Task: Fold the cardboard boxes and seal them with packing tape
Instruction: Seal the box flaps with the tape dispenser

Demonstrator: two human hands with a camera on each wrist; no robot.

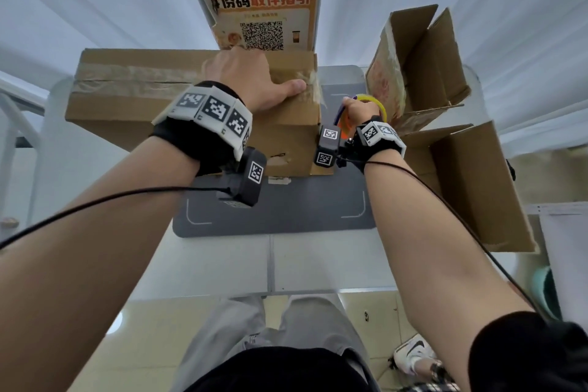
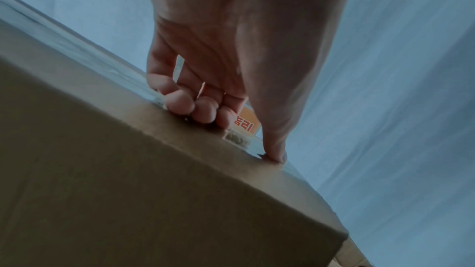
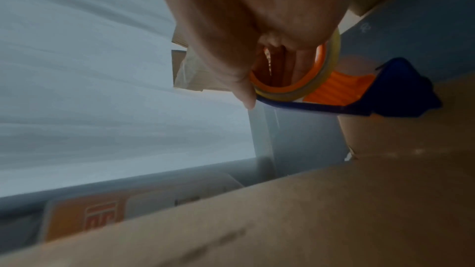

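Note:
A closed cardboard box (image 1: 127, 105) lies on the table, with clear tape (image 1: 127, 78) along its top seam. My left hand (image 1: 254, 79) presses down on the box top near its right end. In the left wrist view its fingertips (image 2: 203, 109) and thumb touch the cardboard box (image 2: 128, 190) at the taped seam. Just right of the box's end, and lower, my right hand (image 1: 359, 111) grips an orange and blue tape dispenser (image 1: 380, 103). The right wrist view shows that hand (image 3: 244, 17) with fingers through the dispenser's (image 3: 334, 88) roll, beside the box side (image 3: 308, 210).
Two open cardboard boxes stand at the right, one at the back (image 1: 420, 57) and one nearer (image 1: 471, 188). A grey mat (image 1: 286, 210) lies under the box on the white table (image 1: 222, 264). An orange poster (image 1: 264, 19) hangs on a post behind.

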